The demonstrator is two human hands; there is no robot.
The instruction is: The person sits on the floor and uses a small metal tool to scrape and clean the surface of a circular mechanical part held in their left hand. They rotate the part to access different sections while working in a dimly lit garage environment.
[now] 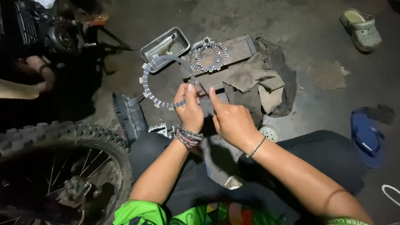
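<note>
My left hand (189,109) pinches the lower right edge of a grey toothed clutch ring (146,83) and holds it up above the floor. Beaded bracelets sit on that wrist. My right hand (229,118) hovers just right of it, index finger stretched toward the ring, holding nothing. A stack of similar toothed rings (208,55) lies on a wooden board (239,48) beyond my hands.
A metal tray (164,45) lies beside the board. Crumpled rags (258,83) lie to the right. A knobby motorcycle wheel (62,166) fills the lower left, with the engine (50,29) at top left. Another person's foot (41,73) shows at left. A sandal (361,29) and blue cap (366,137) lie right.
</note>
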